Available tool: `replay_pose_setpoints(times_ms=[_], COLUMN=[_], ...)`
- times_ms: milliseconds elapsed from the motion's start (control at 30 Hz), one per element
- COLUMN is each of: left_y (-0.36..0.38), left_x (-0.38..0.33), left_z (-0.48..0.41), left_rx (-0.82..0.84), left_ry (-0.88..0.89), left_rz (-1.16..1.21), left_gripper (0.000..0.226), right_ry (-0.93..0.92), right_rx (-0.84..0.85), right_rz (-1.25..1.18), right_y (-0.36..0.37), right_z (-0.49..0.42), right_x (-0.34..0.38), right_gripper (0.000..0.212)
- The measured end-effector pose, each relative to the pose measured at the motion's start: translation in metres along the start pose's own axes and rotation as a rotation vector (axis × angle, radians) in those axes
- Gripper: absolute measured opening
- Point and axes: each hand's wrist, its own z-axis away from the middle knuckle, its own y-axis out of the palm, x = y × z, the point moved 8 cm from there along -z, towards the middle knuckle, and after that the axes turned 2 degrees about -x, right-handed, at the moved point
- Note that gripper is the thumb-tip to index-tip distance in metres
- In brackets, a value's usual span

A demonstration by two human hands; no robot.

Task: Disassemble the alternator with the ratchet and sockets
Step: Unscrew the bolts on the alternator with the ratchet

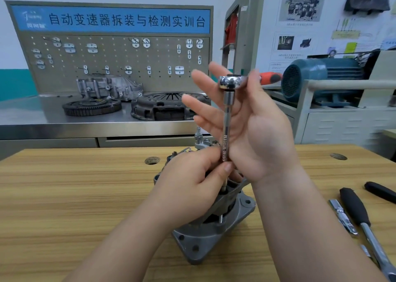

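At the lower centre of the frame, the alternator stands on a wooden table, its grey flanged housing tilted toward the lower right and its top hidden behind the hands. From it a chrome extension bar rises almost upright to the middle of the frame, capped by the round ratchet head. The left hand sits on top of the alternator with its fingers curled, thumb and fingertips pinching the lower end of the bar. The right hand is spread wide just behind the bar, palm facing left, its 4 fingers straight and fanned out, with the ratchet head resting in the crook between thumb and forefinger. Toward the lower right edge, 2 black-handled tools and a short chrome piece lie on the table, well apart from the alternator. Across the upper left, a steel bench carries a toothed flywheel and a clutch cover below a pegboard of hooks. On the right a blue motor sits on a grey cabinet.
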Motion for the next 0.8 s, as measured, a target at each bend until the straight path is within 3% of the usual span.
replay_pose_setpoints(times_ms=[167, 367, 533, 667, 800], left_y=[0.003, 0.003, 0.003, 0.003, 0.003], left_x=[0.006, 0.006, 0.004, 0.007, 0.007], left_z=[-0.001, 0.0, 0.0, 0.0, 0.0], left_rx=[0.031, 0.037, 0.071, 0.067, 0.06], left_ry=[-0.074, -0.075, -0.052, -0.075, -0.077], left_rz=[0.059, 0.102, 0.086, 0.078, 0.078], left_gripper=[0.02, 0.022, 0.024, 0.019, 0.018], right_ry=[-0.222, -0.215, -0.113, -0.245, -0.349], right_rx=[-0.015, 0.007, -0.027, -0.008, 0.052], right_rz=[-0.008, -0.013, 0.016, 0.09, 0.216], right_y=[-0.001, -0.001, -0.006, -0.002, 0.005], right_z=[0.002, 0.002, 0.0, 0.003, 0.006], right_x=[0.019, 0.015, 0.01, 0.023, 0.031], right_gripper=[0.022, 0.024, 0.044, 0.017, 0.024])
